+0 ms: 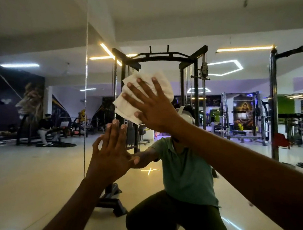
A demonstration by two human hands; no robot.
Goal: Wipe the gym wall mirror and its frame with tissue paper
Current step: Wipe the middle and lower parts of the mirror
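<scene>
Two hands are laid against the mirror: the right hand is spread flat, fingers straight, pressing a folded wad of tissue paper onto the glass high and centre, while the left hand is set below it, released, fingers straight and together, touching the glass with nothing held. The tissue is pinned under the right palm and fingers, its creased edges showing to the left of them. For a clean pass, even pressure is best kept across the whole wad, overlapping strokes should be drawn, and the bare left palm should be lifted off, since prints are likely to be left by it. A vertical seam between mirror panels is seen just left of the hands; that joint and the frame appear not yet attended to. Reflected in the glass are a crouching person in a green shirt, a black cable rack, pale glossy floor tiles and strip lights on the ceiling
</scene>
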